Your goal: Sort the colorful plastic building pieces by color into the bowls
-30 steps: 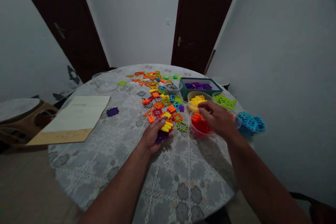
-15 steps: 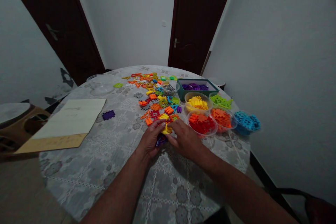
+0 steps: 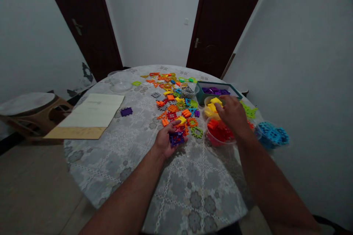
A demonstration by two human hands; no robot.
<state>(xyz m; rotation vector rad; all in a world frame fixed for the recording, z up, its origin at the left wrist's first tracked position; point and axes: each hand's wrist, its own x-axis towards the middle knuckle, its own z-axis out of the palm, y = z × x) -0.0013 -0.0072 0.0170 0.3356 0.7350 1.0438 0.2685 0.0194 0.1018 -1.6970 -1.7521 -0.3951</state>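
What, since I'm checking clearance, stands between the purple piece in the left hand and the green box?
Loose coloured pieces lie between the purple piece and the green box; the bowl of yellow pieces stands before the box, with the right hand at it.

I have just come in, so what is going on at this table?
A person is handling small plastic building pieces at a cloth-covered table. The left hand holds a purple frame piece. The right hand is at the bowl of yellow pieces; whether it grips one is unclear. Beside that stand a bowl of red pieces and a green box with purple pieces inside. Mixed loose pieces lie across the middle.
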